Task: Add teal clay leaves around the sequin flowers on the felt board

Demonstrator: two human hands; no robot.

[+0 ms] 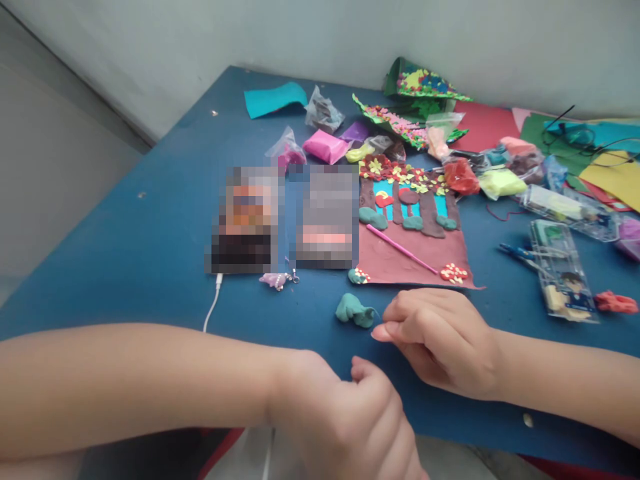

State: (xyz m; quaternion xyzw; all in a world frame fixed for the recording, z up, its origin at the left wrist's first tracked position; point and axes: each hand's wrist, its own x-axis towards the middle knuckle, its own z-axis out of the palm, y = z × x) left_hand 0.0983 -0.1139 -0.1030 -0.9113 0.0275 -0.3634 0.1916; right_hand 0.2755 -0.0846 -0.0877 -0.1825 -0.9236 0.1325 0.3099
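Resting both hands at the near edge of a blue surface (150,233), beside a teal clay lump (355,311).
The right hand (440,343) lies with fingers curled in, its grip clenched, fingertips just right of the lump; whether it pinches anything cannot be told. The left hand (357,427), nearer, is balled, its grip clenched too. Just beyond the lump lies a maroon clay picture (415,257) with a pink stick (400,248) across it.
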